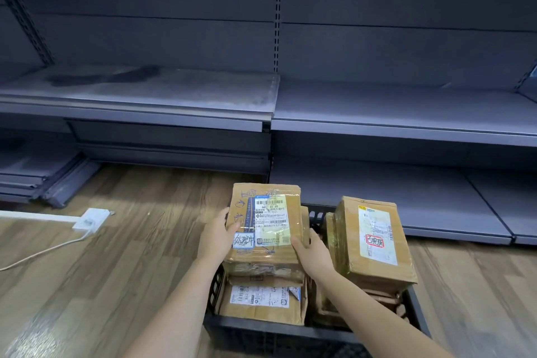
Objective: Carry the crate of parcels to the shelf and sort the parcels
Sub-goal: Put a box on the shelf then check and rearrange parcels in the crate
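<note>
- The parcel [266, 224] is a flat brown cardboard box held above the black plastic crate [316, 328], which sits on the wood-look floor [116, 241] just in front of the grey metal shelf [406, 113].
- The left hand [216, 234] grasps its left edge and the right hand [312, 247] grasps its right lower edge, thumbs on top, fingers hidden underneath.
- Its top carries a white printed label with barcodes, a handwritten sticker near the left thumb, and clear glossy tape crossing the face.
- It looks stiff and boxy, likely light enough for two hands to lift easily; the taped patches may be slick, so bare cardboard along the side edges is the safer place to hold.
- More cardboard parcels lie stacked in the crate below, and a second tall stack [374, 241] on the right has a label with a red-outlined stamp.
- The corners look a little creased and soft, so squeezing hard could dent them.
- The shelf boards are smooth, flat and bare, with slotted uprights behind.
</note>
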The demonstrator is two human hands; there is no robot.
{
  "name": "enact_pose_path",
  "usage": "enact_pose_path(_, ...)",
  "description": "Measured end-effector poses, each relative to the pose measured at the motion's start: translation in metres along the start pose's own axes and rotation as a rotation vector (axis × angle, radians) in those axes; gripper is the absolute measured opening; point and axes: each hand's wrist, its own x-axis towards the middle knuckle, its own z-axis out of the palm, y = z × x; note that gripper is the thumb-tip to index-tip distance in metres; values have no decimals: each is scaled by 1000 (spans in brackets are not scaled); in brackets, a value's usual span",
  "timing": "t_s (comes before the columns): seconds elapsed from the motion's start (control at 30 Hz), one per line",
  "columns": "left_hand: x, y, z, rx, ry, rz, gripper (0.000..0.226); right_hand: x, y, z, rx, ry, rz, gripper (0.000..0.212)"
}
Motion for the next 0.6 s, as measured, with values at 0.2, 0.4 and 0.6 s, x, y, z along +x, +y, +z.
enact_pose_path(0.2, 8, -2, 6, 71, 42, 112, 49, 18, 11, 7, -243, 34, -143, 69)
enact_pose_path(0.4, 13, -1, 28, 608, -23, 213, 59, 29, 18, 18, -578, 82, -382, 60)
enact_pose_path(0.6, 15, -2, 45, 756, -23, 278, 63, 37, 27, 9, -889, 75, -372, 57)
